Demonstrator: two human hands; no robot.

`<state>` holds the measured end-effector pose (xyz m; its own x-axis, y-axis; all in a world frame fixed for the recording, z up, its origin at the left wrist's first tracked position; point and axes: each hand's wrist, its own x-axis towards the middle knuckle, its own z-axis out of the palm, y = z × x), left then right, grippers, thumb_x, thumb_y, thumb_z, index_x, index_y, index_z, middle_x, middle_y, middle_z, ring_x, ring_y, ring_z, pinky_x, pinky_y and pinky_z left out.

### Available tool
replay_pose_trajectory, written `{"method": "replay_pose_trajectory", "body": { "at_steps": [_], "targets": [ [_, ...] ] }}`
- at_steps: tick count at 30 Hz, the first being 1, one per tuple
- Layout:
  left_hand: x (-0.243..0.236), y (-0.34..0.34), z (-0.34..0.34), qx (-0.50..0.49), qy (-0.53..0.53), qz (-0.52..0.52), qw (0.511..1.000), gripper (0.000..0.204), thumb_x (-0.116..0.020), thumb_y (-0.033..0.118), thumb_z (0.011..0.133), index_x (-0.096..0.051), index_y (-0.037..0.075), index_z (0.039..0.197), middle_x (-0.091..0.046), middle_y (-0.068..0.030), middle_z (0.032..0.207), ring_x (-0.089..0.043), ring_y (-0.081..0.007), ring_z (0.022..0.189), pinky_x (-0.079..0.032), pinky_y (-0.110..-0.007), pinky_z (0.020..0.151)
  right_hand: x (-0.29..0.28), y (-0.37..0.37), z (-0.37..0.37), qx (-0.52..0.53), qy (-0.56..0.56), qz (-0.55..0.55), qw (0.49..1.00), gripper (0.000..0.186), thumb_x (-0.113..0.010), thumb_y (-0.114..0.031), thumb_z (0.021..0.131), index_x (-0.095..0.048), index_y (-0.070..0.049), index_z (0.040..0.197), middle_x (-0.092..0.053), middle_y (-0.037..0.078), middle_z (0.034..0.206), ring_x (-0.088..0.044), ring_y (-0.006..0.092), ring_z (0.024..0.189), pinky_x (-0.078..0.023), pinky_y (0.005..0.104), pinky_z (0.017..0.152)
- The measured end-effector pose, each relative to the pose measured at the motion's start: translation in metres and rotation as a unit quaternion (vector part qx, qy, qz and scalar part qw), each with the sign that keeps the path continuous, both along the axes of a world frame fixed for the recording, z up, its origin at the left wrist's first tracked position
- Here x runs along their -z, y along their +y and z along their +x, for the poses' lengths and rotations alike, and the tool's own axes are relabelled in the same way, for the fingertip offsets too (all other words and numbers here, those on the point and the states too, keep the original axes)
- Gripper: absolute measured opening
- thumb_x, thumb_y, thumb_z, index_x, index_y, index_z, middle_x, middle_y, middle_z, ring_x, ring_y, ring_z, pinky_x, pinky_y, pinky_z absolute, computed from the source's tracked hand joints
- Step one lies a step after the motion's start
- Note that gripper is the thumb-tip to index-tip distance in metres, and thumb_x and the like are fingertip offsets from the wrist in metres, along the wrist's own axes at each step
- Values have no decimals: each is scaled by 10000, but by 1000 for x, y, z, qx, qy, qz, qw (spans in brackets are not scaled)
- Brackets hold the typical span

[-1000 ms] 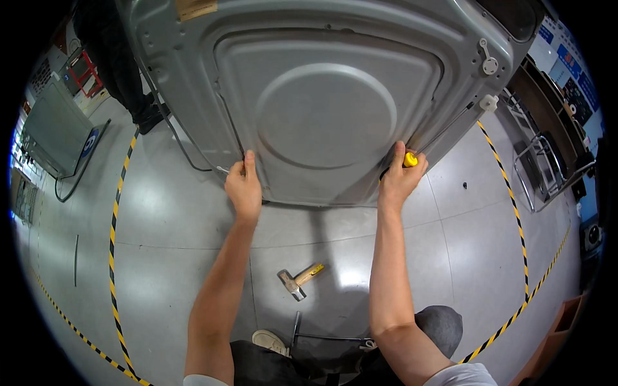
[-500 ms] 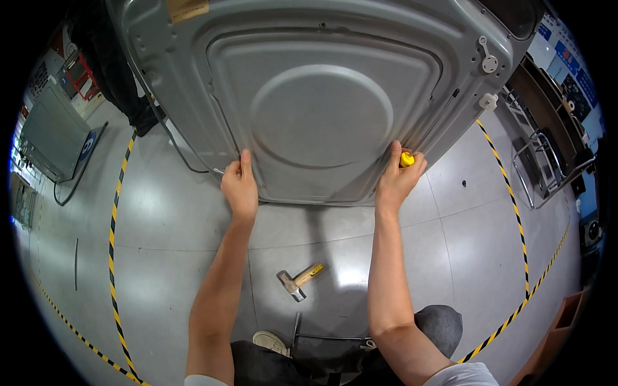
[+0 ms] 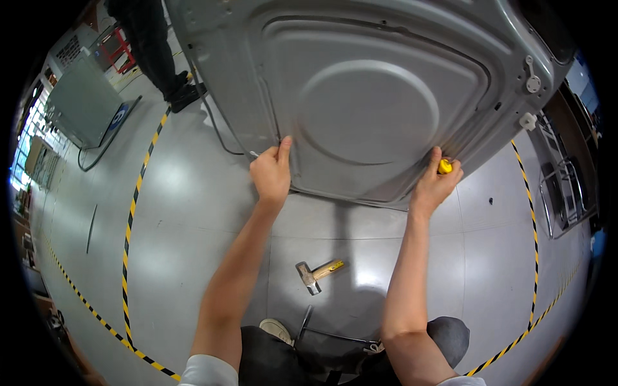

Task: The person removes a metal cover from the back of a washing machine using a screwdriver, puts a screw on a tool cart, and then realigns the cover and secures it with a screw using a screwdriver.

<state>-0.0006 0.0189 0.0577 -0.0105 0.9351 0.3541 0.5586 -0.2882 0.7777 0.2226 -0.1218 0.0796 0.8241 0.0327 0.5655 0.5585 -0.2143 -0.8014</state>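
Note:
A large grey pressed-metal panel of an appliance (image 3: 367,109) fills the upper middle, with a raised circle and grooves. My left hand (image 3: 270,172) is closed at its lower left, thumb up against the metal; a small light metallic piece (image 3: 255,155) sticks out beside the fingers, too small to name. My right hand (image 3: 434,183) is closed at the lower right of the panel round a yellow-handled tool (image 3: 445,166), thumb resting along the groove. Below my hands a wooden-handled hammer (image 3: 308,278) lies on the grey floor, and a T-shaped metal bar (image 3: 341,336) lies by my shoe.
A person's dark-clothed legs and shoes (image 3: 154,55) stand at upper left. A grey appliance cabinet (image 3: 84,100) stands farther left, a tubular metal frame (image 3: 560,199) at right. Yellow-black floor tape (image 3: 132,225) runs along both sides. A thin strip (image 3: 91,228) lies at left.
The view has swung a little left, so the panel, hammer and my hands appear shifted rightward and the panel slightly tilted. Both hands keep their hold at the panel's lower sides.

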Motion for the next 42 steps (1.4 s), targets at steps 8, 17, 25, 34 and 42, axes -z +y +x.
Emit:
{"method": "replay_pose_trajectory", "body": {
  "at_steps": [8, 17, 25, 34, 42],
  "targets": [
    [6, 17, -7, -20, 118, 64, 991, 574, -573, 478, 887, -551, -8, 584, -506, -122, 500, -431, -261, 446, -378, -383, 498, -1, -1, -2, -11, 28, -18, 999, 395, -632, -347, 897, -489, 14, 823, -410, 77, 850, -423, 202, 713, -396, 341, 664],
    [21, 20, 4, -13, 32, 72, 997, 521, -577, 406, 907, -548, -14, 601, -572, -95, 577, -510, -209, 524, -398, -350, 544, 1, -5, 7, -57, 26, 30, 998, 409, -663, -343, 874, -470, 7, 790, -395, 76, 865, -423, 208, 732, -388, 345, 687],
    [20, 18, 5, -18, 19, 70, 997, 512, -559, 379, 927, -545, -11, 596, -555, -78, 560, -513, -169, 527, -398, -328, 533, 2, -4, 7, -60, 20, 39, 997, 378, -693, -284, 858, -470, 10, 777, -398, 77, 850, -426, 209, 723, -392, 347, 675],
    [20, -6, 34, 89, -239, -81, 964, 423, -437, 356, 990, -563, -24, 851, -547, -47, 679, -532, -132, 619, -408, -255, 555, 7, 0, 11, -35, 10, 51, 998, 382, -747, -282, 803, -503, 11, 783, -429, 102, 858, -477, 250, 725, -407, 353, 667],
    [-40, -38, 70, 81, -12, 328, 941, 645, -571, 349, 920, -257, -30, 1337, -242, -194, 1348, -290, -308, 1255, -268, -421, 1038, -2, -3, 6, -48, 50, 86, 994, 394, -770, -264, 778, -495, 17, 757, -412, 87, 843, -439, 220, 681, -406, 350, 628]
  ]
}}
